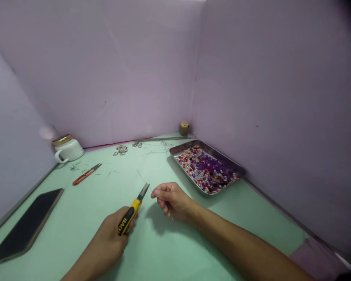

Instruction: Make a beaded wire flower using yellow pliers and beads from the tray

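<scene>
My left hand (pixel 114 232) is closed around yellow-and-black pliers (pixel 133 212), their metal jaws pointing up and away over the green tabletop. Just right of the jaw tips, my right hand (pixel 174 200) is pinched, thumb against forefinger, a little above the surface. A thin, pale bit of wire (pixel 172 218) sticks out below its curled fingers; most of it is hidden in the hand. The pliers and the right hand are apart. Beyond the right hand lies a metal tray (pixel 190 180) holding many purple, red, white and black beads.
Orange-handled thread snips (pixel 86 175) lie at left, near wire scraps (pixel 74 167). A dark flat board (pixel 25 226) is at the left edge, with a white mug (pixel 71 150) behind. Beaded wire pieces (pixel 121 150), long wires (pixel 163 139) and a small yellow-topped object (pixel 184 128) sit along the back.
</scene>
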Tool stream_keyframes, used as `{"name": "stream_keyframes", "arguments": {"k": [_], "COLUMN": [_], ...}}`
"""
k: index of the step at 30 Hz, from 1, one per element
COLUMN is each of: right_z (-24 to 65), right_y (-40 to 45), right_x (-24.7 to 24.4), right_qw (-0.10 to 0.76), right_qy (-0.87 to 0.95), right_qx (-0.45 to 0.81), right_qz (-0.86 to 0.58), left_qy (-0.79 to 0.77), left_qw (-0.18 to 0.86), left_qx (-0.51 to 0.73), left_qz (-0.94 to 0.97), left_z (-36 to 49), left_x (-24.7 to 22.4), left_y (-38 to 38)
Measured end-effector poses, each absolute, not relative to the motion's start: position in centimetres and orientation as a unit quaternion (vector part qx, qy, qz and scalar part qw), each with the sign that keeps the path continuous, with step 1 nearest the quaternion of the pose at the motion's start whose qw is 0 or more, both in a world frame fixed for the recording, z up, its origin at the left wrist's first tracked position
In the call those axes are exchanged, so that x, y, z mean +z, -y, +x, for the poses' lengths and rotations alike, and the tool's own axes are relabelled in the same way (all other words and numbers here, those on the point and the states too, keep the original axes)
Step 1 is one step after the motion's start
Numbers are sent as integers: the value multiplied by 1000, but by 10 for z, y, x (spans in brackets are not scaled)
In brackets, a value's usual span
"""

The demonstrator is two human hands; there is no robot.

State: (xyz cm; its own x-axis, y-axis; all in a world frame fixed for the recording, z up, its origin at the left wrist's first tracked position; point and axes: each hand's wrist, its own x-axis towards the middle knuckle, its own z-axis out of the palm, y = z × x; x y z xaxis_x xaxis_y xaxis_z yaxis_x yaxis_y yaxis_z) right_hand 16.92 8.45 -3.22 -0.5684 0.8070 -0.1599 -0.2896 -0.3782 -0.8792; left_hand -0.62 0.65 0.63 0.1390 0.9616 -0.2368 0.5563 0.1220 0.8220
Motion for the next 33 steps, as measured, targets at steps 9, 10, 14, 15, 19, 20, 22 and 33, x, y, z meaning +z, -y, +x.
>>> {"name": "stream_keyframes", "arguments": {"k": [9, 10, 14, 15, 19, 20, 22, 33], "right_z": [166, 166, 165, 165, 167, 167, 167, 171], "right_y": [-84, -84, -84, -84, -84, -84, -84, -87], "right_x": [-31, -31, -32, -32, -31, -30, -29, -31], "right_qw": [371, 375, 375, 374, 377, 377, 373, 300], "right_qy": [421, 416, 392, 389, 384, 383, 385, 312], "right_qx": [773, 773, 780, 782, 784, 783, 780, 857], "right_qz": [-296, -299, -313, -313, -310, -313, -321, -280], "left_qy": [-621, -619, -587, -580, -564, -560, -553, -560], "left_qw": [499, 484, 492, 509, 542, 541, 534, 534], "left_qx": [254, 257, 282, 291, 294, 282, 256, 231], "left_qz": [547, 563, 578, 565, 549, 560, 586, 590], "left_z": [-10, -11, -18, -19, -19, -18, -15, -12], "left_x": [-2, -3, -4, -4, 2, 4, 10, 13], "left_y": [-14, -15, -17, -17, -15, -15, -13, -10]}}
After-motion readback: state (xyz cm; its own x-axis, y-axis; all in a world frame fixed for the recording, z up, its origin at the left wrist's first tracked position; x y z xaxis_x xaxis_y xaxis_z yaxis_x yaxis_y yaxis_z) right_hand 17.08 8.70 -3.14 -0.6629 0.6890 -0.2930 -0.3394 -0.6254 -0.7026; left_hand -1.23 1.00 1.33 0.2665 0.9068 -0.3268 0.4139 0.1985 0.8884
